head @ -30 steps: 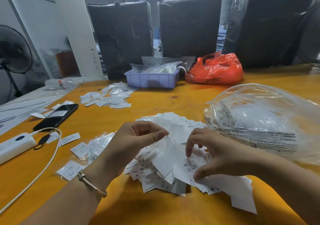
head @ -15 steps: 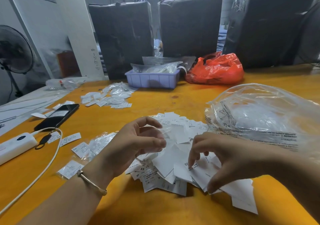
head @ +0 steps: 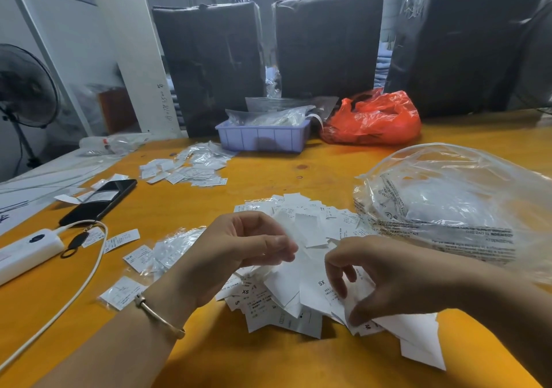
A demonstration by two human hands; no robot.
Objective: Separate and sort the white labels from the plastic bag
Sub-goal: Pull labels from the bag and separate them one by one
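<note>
Sorting is mid-way in the head view: your left hand (head: 239, 247) pinches a small clear sleeve over the label pile (head: 298, 268) on the table (head: 268, 357), the plastic bag (head: 454, 208) just right of it. Your right hand (head: 385, 277) pinches labels at the pile's near edge. Next, I judge, peel 1 label free. Since 1 second ago the left fingers have loosened and the right hand has lifted.

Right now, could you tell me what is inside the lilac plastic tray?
The lilac plastic tray holds clear plastic bags of pale contents; whatever lies beneath them is hidden.
</note>
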